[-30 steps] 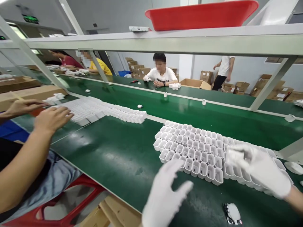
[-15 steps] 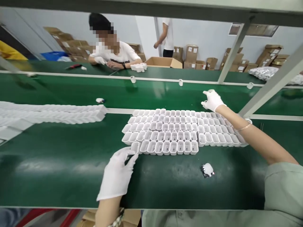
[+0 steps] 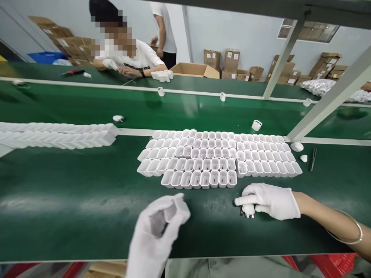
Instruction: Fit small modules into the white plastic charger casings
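- Our white-gloved left hand (image 3: 153, 233) pinches an open white plastic cup (image 3: 173, 210) on the near side of the block of white rounded-rectangular cups (image 3: 205, 180).
- Our white-gloved right hand (image 3: 268, 200) bends its fingers over a small black-and-white component (image 3: 248, 210), also nearside of the block; we cannot tell whether they grip.
- Right of the block, we see thin metal tweezers (image 3: 313, 159).
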Available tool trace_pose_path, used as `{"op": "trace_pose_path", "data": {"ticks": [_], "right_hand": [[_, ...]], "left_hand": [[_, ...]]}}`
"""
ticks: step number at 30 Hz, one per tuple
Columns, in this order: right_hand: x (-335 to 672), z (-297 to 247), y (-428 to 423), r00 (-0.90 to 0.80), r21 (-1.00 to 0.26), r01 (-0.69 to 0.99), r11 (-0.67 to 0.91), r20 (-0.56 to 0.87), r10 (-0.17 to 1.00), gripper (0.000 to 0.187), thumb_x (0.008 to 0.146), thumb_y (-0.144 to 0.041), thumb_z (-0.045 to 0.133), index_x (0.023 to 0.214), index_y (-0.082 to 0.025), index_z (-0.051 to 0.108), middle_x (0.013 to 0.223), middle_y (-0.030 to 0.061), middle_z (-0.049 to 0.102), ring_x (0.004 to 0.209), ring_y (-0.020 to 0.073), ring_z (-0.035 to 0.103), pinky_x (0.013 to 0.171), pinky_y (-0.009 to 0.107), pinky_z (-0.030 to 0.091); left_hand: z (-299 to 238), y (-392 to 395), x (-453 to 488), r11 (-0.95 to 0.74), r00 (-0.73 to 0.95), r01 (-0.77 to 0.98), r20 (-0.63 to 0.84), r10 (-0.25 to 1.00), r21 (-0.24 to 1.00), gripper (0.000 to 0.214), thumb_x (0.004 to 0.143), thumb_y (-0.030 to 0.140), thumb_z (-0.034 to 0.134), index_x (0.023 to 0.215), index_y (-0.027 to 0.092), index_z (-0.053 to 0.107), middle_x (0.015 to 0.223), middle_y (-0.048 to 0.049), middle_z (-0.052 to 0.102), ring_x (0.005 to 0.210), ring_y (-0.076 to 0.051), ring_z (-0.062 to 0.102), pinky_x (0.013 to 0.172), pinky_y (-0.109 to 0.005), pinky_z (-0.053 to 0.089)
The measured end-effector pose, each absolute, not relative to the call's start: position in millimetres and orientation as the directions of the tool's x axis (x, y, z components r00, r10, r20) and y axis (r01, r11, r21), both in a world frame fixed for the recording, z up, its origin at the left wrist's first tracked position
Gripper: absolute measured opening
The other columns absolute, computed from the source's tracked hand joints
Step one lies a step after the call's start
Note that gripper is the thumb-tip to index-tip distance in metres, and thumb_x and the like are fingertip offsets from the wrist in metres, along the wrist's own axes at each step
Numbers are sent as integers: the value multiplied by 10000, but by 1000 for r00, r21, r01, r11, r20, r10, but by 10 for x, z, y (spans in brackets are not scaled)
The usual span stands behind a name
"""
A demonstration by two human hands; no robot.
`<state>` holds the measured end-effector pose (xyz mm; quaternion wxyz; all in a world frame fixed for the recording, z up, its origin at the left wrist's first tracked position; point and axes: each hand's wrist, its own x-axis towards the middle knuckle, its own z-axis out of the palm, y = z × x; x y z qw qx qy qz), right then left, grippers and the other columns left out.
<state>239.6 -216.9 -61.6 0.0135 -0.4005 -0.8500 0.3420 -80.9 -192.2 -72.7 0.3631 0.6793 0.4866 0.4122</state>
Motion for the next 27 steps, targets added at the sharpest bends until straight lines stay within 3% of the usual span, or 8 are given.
{"op": "trace_pose_path", "data": {"ticks": [1,3,6,8,11,16,20,27], "right_hand": [[2400,-653,-2129,-690,-609,654,449,-236,684,428,969,-172,451,1382,-227,548,1153,119,628,966,198,604,864,349,494],[2398,-697,-2072,-714,-626,624,469,-211,668,368,961,-217,511,1314,-243,612,1027,90,653,912,193,590,811,326,489],[2392,-728,-2059,-710,-665,583,466,-138,690,311,881,-270,648,1188,-232,685,941,76,656,876,198,593,766,319,484],[2400,-749,-2087,-683,-757,521,394,-93,725,342,847,-296,682,1179,-212,665,980,81,663,857,186,626,770,327,499],[2401,-765,-2159,-604,-900,405,160,-132,786,441,842,-298,677,1250,-169,570,946,78,702,803,170,671,749,332,534],[2270,-671,-2295,-370,-936,346,-61,-196,908,493,783,-342,738,1200,-128,585,831,70,710,690,151,641,686,326,563],[2162,-603,-2383,-325,-942,329,-58,-171,930,465,762,-336,763,1155,-136,617,868,79,718,654,138,628,654,308,571],[2137,-632,-2427,-421,-939,326,113,-37,906,387,842,-274,698,1199,-173,589,905,51,702,678,120,631,682,289,566]], "left_hand": [[-775,-1996,-710,-246,245,267,181,952,932,93,862,310,596,898,224,594,656,23,653,638,-163,669,850,-405,603],[-916,-2134,-526,-203,281,174,149,948,964,304,837,251,627,1127,226,541,889,-29,713,805,-183,704,828,-381,610],[-1092,-2266,-304,-212,277,227,146,950,951,462,806,191,631,1241,246,484,1179,-84,662,1041,-211,671,893,-374,585],[-1125,-2295,-212,-251,310,286,159,937,925,450,794,171,625,1221,259,514,1183,-68,655,1069,-212,657,935,-385,561],[-1086,-2285,-163,-301,366,335,171,915,893,411,802,175,621,1193,275,542,1149,-43,664,1054,-201,653,939,-370,549],[-1046,-2277,-173,-282,381,372,132,915,884,399,807,194,631,1189,278,553,1106,-31,662,975,-186,658,878,-345,560],[-1053,-2293,-178,-257,396,368,99,913,894,426,804,187,644,1203,299,548,1139,-24,649,1012,-182,643,893,-332,550],[-1043,-2283,-184,-273,420,339,115,900,900,458,801,169,661,1214,325,541,1149,-11,645,1042,-181,629,917,-336,532]]}}
